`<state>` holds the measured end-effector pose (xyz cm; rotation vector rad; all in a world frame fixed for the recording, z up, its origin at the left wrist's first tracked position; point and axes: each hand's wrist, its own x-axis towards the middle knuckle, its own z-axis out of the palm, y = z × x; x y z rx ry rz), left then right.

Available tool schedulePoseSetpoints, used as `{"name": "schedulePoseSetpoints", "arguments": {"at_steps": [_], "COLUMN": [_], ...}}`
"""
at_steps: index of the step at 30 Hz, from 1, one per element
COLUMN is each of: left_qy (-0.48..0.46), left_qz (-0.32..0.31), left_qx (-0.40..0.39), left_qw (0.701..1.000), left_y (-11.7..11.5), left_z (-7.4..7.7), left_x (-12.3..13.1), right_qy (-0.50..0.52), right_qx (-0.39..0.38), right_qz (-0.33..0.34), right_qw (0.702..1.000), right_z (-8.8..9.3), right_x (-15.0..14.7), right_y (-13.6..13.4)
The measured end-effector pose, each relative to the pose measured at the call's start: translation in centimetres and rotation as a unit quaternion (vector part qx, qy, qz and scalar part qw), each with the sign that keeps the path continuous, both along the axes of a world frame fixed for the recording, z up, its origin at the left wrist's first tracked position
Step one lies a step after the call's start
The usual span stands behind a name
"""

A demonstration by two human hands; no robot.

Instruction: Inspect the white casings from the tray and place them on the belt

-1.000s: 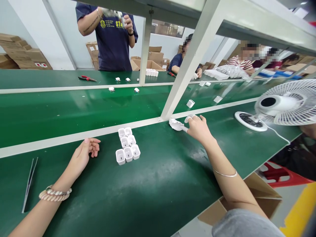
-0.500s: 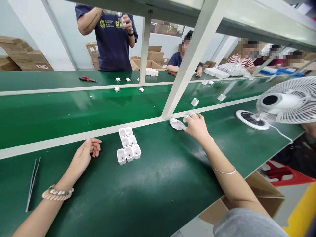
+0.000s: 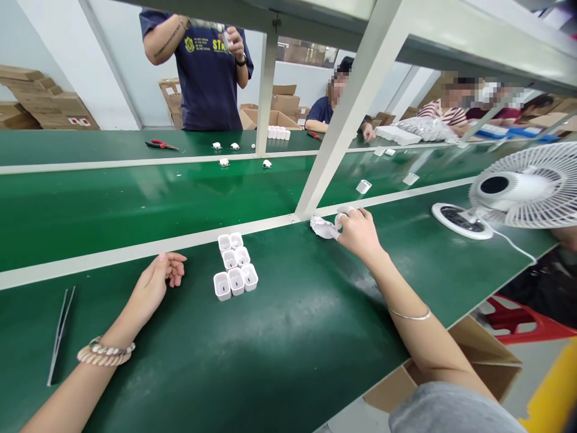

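On the counter [image 3: 288, 337], the cluster of small cases [image 3: 235, 266] sits near the far edge, between the left hand [image 3: 157, 282] and the right hand [image 3: 358, 231]. A crumpled cloth [image 3: 322, 227] lies just left of the right hand. Tweezers [image 3: 59, 334] lie at the left edge; a fan [image 3: 509, 195] stands at the right.

Worktop [image 3: 279, 337]: green, w/ white frame posts [image 3: 349, 108]
Walls: pale, cardboard boxes [image 3: 49, 108] stacked
Floor: grey, yellow stripe [image 3: 552, 394]
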<state>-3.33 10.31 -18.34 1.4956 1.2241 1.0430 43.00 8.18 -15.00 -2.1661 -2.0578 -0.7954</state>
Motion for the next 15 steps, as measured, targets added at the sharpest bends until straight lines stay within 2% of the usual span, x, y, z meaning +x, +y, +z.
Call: {"name": "schedulePoseSetpoints", "arguments": {"at_steps": [6,15], "left_qy": [-0.004,0.002], "left_qz": [0.008,0.004], "left_qx": [-0.001,0.002], "left_qw": [1.0,1.0], "left_y": [-0.13,-0.07], "left_z": [0.34,0.17], "left_x": [0.19,0.06], "right_qy": [0.019,0.06], "right_qx": [-0.006,-0.021], "right_qz": [-0.02,0.012], "right_qw": [1.0,0.998], "right_z": [-0.21,-0.18], "right_x": [0.08,-0.16], "right_y": [0.25,0.33]}}
